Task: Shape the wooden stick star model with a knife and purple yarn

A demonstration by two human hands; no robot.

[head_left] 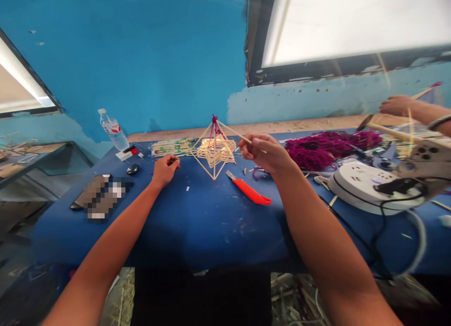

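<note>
Right hand (262, 153) is raised just right of the stick frame (214, 147), fingers pinched on one thin stick that runs up toward the frame's top, where purple yarn is knotted. Left hand (165, 170) rests on the blue table (197, 222) just left of the frame, fingers curled closed; whether it grips anything cannot be told. Frame stands mid-table, near the far edge. Red utility knife (249, 190) lies just right of the frame's foot. Purple yarn heap (327, 150), white power hub (366, 187), water bottle (113, 129) and stick bundle (172, 146) noted. Another person's hand (396, 105) at far right.
</note>
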